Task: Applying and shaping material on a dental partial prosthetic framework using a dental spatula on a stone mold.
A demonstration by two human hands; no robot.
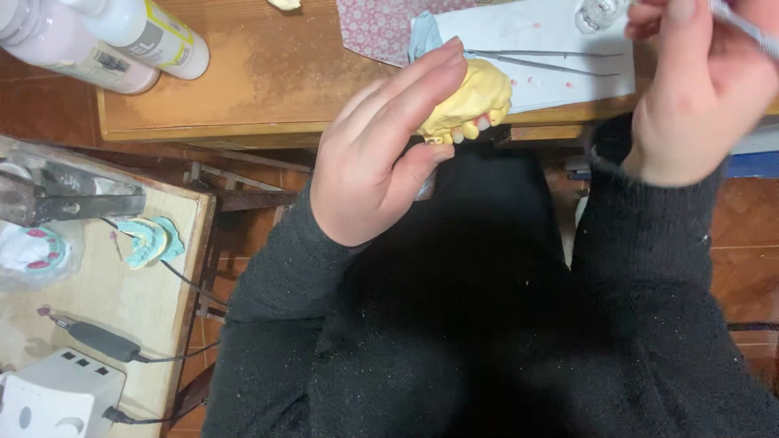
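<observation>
two hands up over the lap, dark knit sleeves on both arms. left hand (pixel 389 154) sits near frame centre, palm side toward the camera, fingers (pixel 422 77) stretched toward 1 o'clock and wrapped round a yellow dental cast (pixel 479 101); the grip is closed on it, the thumb pressing its near side and fingertips showing under its lower edge, with a row of pale teeth just visible there. the cast hangs at the front edge of the wooden desk (pixel 268 73), at about 12 o'clock of the frame. right hand (pixel 702 89) is at 2 o'clock, curled shut round a thin metal instrument (pixel 742 24) that runs out past the upper right corner; its tip is out of view. on the desk behind the cast lies a white paper sheet (pixel 560 73) with long metal tweezers (pixel 544 61) on it and a few small pink specks. two plastic bottles (pixel 105 40) lie at 10 o'clock. at 8 o'clock a lower side desk (pixel 122 292) carries a teal and cream dental model (pixel 150 241), a dark metal tool (pixel 65 199), a handpiece with cable (pixel 97 341) and a white control box (pixel 57 397).
</observation>
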